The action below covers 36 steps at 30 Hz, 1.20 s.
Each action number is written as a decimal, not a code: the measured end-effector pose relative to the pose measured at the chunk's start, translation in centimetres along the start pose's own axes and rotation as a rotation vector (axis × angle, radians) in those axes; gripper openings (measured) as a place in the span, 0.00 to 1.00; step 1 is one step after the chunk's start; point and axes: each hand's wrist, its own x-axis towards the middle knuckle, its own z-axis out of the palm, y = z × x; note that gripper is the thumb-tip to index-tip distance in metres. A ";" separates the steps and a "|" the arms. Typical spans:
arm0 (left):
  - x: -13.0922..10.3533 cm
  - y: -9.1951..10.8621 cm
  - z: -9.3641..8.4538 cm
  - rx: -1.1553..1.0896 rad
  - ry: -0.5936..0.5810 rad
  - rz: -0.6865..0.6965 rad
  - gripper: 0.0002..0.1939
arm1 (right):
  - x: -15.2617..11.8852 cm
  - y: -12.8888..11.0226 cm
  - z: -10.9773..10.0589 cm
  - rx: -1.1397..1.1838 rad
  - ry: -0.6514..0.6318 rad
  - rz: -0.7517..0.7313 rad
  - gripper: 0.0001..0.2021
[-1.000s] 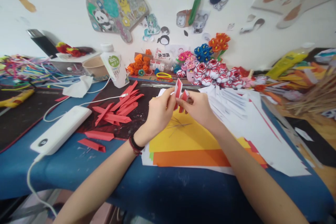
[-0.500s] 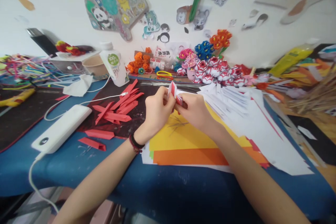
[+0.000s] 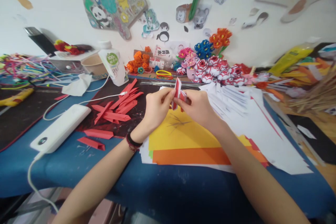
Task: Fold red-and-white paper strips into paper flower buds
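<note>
A small red and white folded paper piece [image 3: 177, 89] is pinched between both hands above the yellow sheet [image 3: 183, 136]. My left hand [image 3: 157, 106], with dark bands at the wrist, grips its left side. On its right side, the fingers of my right hand [image 3: 201, 106] are closed. Thin wires [image 3: 178, 123] lie on the yellow sheet below. Folded red paper strips [image 3: 118, 106] are heaped on the dark mat to the left. White folded strips [image 3: 228, 99] lie to the right.
A white power bank [image 3: 61, 127] with a cable lies at the left. Behind the hands stand a white bottle [image 3: 112, 64] and red and white paper flowers [image 3: 217, 70]. An orange sheet [image 3: 191, 156] lies beneath the yellow one.
The paper piece has turned, with its red and white edge now pointing up, and has shifted slightly right. Both hands have changed their hold a little.
</note>
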 end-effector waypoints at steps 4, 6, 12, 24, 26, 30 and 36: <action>0.6 -0.1 -0.1 -0.261 -0.050 -0.162 0.21 | 0.0 0.0 -0.2 0.052 -0.025 0.003 0.14; 0.7 -0.2 -0.1 -0.348 -0.059 -0.197 0.21 | 0.0 0.0 -0.3 0.058 -0.041 0.007 0.14; 0.7 -0.4 0.2 -0.528 -0.096 -0.239 0.19 | 0.0 0.6 -0.4 0.133 -0.087 0.039 0.12; 0.5 -1.0 0.7 -0.473 -0.032 -0.229 0.21 | 0.1 1.2 -0.1 0.202 -0.098 0.161 0.27; 0.5 -1.2 0.6 -0.481 -0.038 -0.212 0.20 | 0.1 1.2 -0.1 0.194 -0.081 0.158 0.26; 0.6 -1.5 0.5 -0.474 -0.087 -0.186 0.20 | 0.1 1.5 -0.3 0.206 -0.020 0.176 0.27; 0.6 -1.9 0.4 -0.414 -0.130 -0.124 0.18 | 0.2 2.2 -0.2 0.192 0.035 0.185 0.28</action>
